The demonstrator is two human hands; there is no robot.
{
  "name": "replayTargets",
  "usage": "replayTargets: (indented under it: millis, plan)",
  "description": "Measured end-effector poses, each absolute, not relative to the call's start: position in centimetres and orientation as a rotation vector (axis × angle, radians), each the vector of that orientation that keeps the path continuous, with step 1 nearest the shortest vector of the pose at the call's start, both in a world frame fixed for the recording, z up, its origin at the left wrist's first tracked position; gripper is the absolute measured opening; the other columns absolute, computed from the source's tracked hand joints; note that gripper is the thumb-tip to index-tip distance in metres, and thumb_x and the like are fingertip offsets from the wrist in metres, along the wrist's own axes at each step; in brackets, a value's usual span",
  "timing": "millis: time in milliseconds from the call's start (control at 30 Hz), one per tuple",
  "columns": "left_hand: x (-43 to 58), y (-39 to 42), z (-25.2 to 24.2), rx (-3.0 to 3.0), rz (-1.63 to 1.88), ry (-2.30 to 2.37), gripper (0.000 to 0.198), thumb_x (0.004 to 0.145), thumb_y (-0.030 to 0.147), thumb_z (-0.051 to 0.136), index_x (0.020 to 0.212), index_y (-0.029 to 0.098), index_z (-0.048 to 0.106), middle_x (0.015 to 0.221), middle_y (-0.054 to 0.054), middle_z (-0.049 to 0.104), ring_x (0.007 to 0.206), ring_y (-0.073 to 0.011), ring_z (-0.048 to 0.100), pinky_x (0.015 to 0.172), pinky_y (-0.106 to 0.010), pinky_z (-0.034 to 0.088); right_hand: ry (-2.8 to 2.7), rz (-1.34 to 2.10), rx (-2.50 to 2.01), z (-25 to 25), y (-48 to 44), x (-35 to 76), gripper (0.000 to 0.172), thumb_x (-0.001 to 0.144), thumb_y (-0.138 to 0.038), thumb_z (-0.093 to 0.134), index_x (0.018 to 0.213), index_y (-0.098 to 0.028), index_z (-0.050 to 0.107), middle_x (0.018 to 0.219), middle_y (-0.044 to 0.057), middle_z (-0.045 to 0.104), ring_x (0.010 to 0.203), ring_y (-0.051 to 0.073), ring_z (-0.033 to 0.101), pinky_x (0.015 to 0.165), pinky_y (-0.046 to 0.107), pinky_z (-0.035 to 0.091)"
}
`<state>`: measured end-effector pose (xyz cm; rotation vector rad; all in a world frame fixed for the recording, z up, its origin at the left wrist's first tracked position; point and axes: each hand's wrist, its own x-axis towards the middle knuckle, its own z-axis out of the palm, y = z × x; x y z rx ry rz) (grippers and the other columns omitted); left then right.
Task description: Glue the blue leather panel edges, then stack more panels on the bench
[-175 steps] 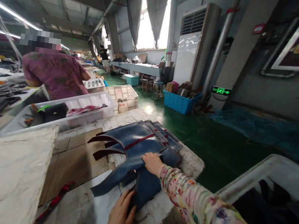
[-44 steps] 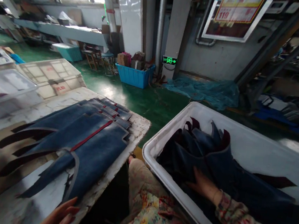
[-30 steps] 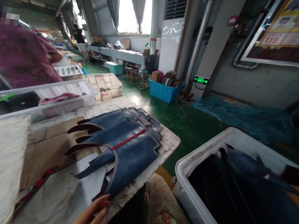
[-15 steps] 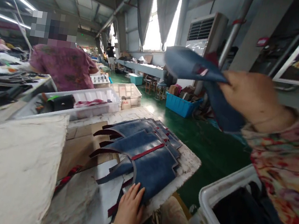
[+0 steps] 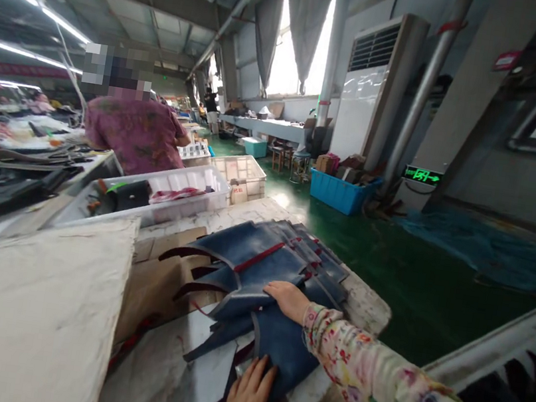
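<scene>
Blue leather-like pieces [image 5: 260,250] with red strips and dark red undersides lie overlapping on the worktable. My right hand [image 5: 289,300] is at the near side of the pile, its fingers closed on the edge of a blue piece [image 5: 246,297] that is slightly bent. The thumb side of that grip is partly hidden. My left hand [image 5: 249,396] rests with fingers stretched out on the near end of another blue piece [image 5: 283,351]. Dark red ends stick out beside the left fingers.
A pale padded board [image 5: 26,299] covers the left side. A white bin [image 5: 520,333] with dark pieces stands at right. Beyond the table are a white tray [image 5: 187,199], a cream crate [image 5: 246,174] and a blue bin [image 5: 342,195]. A person [image 5: 132,130] works at far left.
My right hand has come down and left from the air onto the pile, with the blue piece it carried. The left hand stays on the near piece. The view has swung slightly right.
</scene>
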<state>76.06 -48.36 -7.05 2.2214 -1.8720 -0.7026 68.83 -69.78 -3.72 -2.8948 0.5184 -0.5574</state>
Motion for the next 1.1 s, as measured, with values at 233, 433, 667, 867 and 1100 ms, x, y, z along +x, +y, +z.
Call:
replayTargets:
  millis: [233, 433, 667, 867, 1100]
  plan:
    - [76.3, -48.8, -7.4, 2.264, -0.684, -1.927, 0.078, 0.059, 0.009, 0.044, 0.135, 0.026, 0.039, 0.147, 0.004, 0.025, 0.136, -0.0172, 0.021, 0.109, -0.032, 0.021, 0.530, -0.477, -2.846, -4.7, -69.6, 70.4, 0.031, 0.084, -0.006, 0.040, 0.106, -0.014, 0.060, 0.100, 0.008, 0.064, 0.097, 0.016, 0.058, 0.089, 0.029, 0.043]
    - [75.8, -48.8, -7.0, 2.316, -0.600, -1.959, 0.083, 0.054, 0.007, 0.043, 0.134, 0.023, 0.040, 0.146, 0.001, 0.027, 0.135, -0.0196, 0.024, 0.108, -0.035, 0.026, 0.543, -0.399, -2.863, -4.8, -68.3, 71.6, 0.028, 0.084, -0.007, 0.040, 0.105, -0.013, 0.059, 0.098, 0.010, 0.064, 0.094, 0.018, 0.059, 0.086, 0.030, 0.043]
    - [77.1, -48.6, -9.3, 2.152, -0.336, -2.114, 0.060, 0.074, 0.011, 0.041, 0.133, 0.018, 0.042, 0.143, -0.006, 0.034, 0.131, -0.0220, 0.032, 0.106, -0.038, 0.031, 0.454, -0.158, -2.896, -1.3, -66.8, 69.8, 0.044, 0.079, -0.027, 0.060, 0.119, -0.011, 0.052, 0.112, 0.014, 0.059, 0.101, 0.023, 0.057, 0.088, 0.033, 0.045]
    - [77.7, -48.8, -10.3, 2.006, -0.044, -2.116, 0.047, 0.085, 0.022, 0.036, 0.130, 0.016, 0.045, 0.139, -0.009, 0.041, 0.125, -0.0243, 0.040, 0.102, -0.042, 0.036, 0.474, -0.614, -2.802, 7.2, -65.0, 54.0, 0.034, 0.090, -0.029, 0.045, 0.119, -0.012, 0.053, 0.121, 0.010, 0.056, 0.115, 0.015, 0.049, 0.101, 0.028, 0.036]
    - [77.2, -48.2, -9.0, 1.928, 0.061, -2.143, 0.045, 0.087, 0.039, 0.035, 0.121, 0.017, 0.055, 0.129, -0.010, 0.052, 0.118, -0.0259, 0.049, 0.097, -0.042, 0.041, 2.053, -0.595, -2.044, 0.3, -60.2, 26.6, 0.048, 0.085, -0.034, 0.048, 0.126, -0.010, 0.048, 0.126, 0.017, 0.052, 0.117, 0.024, 0.049, 0.102, 0.038, 0.035]
